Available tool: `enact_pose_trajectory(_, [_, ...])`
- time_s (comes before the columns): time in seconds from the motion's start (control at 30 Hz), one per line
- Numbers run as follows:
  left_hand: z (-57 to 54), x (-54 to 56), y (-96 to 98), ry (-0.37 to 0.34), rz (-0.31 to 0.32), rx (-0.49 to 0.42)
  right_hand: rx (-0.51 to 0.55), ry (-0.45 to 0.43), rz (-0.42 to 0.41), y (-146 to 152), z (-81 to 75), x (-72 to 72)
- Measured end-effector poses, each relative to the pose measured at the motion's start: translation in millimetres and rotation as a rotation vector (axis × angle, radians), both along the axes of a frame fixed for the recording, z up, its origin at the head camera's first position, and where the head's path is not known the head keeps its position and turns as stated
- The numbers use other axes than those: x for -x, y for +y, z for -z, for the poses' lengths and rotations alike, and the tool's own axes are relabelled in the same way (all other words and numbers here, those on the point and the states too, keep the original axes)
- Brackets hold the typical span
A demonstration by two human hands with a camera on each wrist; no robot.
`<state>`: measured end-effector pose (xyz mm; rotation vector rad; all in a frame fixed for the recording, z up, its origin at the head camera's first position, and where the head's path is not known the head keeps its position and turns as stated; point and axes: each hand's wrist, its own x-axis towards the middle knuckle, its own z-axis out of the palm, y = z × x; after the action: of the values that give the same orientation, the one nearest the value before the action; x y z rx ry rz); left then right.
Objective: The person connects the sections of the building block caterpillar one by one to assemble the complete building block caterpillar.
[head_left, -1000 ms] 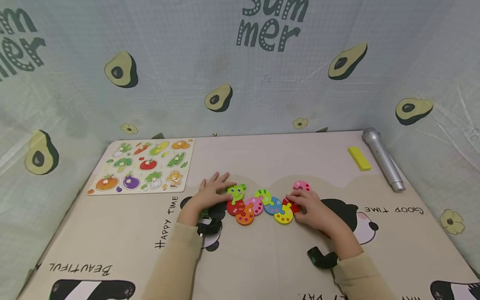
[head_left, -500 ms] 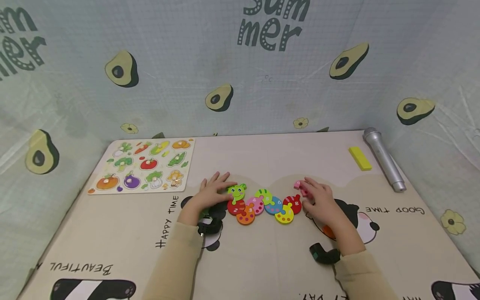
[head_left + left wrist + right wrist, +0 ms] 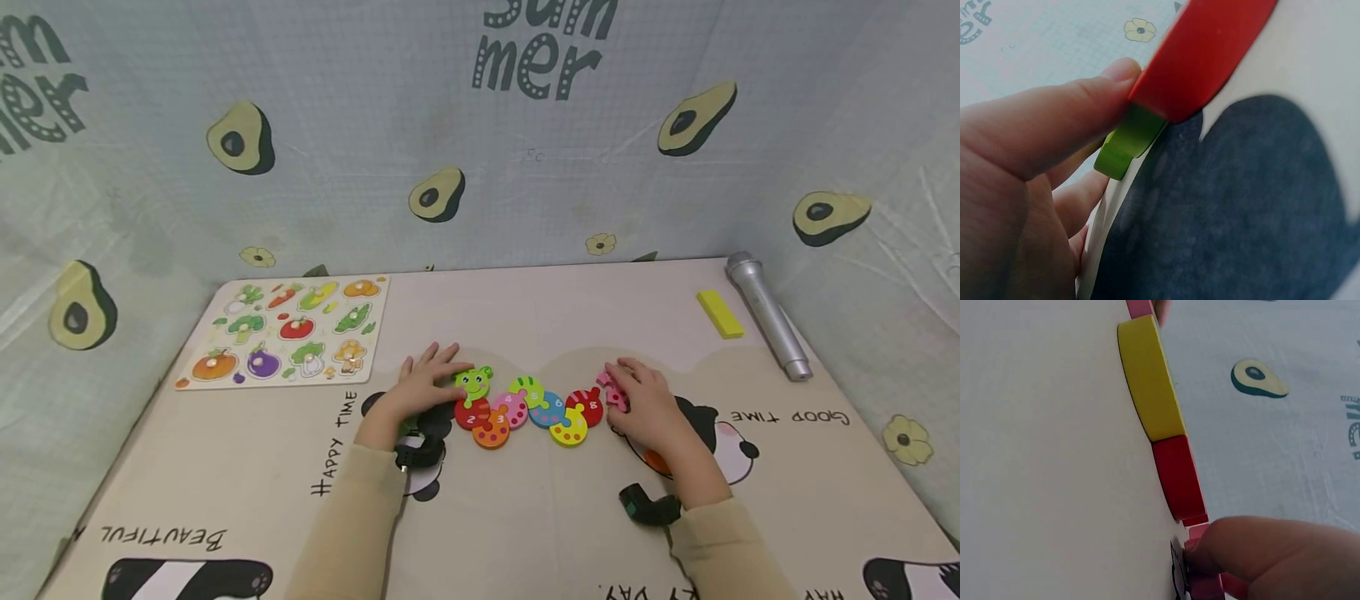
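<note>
A wooden caterpillar puzzle of numbered round pieces lies joined across the middle of the table. Its green smiling head piece [image 3: 472,385] is at the left end, above a red piece [image 3: 472,415]. My left hand [image 3: 422,390] rests beside that end, fingers spread, thumb and index finger touching its edge. In the left wrist view the thumb [image 3: 1079,106] lies against the edge of the puzzle. My right hand [image 3: 645,404] pinches a pink puzzle piece [image 3: 615,392], just right of the red piece numbered 8 [image 3: 584,407]. A small gap separates them. Fingers partly hide the pink piece.
A vegetable peg puzzle board [image 3: 288,332] lies at the back left. A yellow block [image 3: 720,314] and a silver microphone [image 3: 768,317] lie at the back right. A printed avocado curtain [image 3: 525,192] stands behind the table.
My right hand has moved from the red 8 piece to the pink piece, then turned it and brought it down and slightly right. The left hand stays still.
</note>
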<state>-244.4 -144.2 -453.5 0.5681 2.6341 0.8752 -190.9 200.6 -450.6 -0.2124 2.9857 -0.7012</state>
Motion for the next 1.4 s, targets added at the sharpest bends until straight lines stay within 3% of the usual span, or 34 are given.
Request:
enact_pose_trajectory(0.2, [-0.5,0.4,0.8,-0.005,0.0,0.003,0.122,-0.004,-0.022,-1.1,-1.9,2.6])
enact_pose_trajectory(0.4, [-1.2,-0.6,0.8,-0.011,-0.009,-0.008,0.216,-0.022,-0.172,-3.4,-1.1,4.5])
enact_pose_trajectory(0.9, [0.5,-0.6,0.0,0.0,-0.004,0.001,0.16,-0.115,-0.135,-2.7,-0.2,0.4])
enact_pose_trajectory(1.13, [0.5,0.0,-0.2,-0.002,-0.002,-0.001,0.155,-0.1,-0.152,0.8,-4.8,-1.4])
enact_pose_trajectory(1.4, [0.3,0.3,-0.2,-0.005,0.002,0.005,0.117,-0.033,-0.156,27.2,-26.9,-29.0])
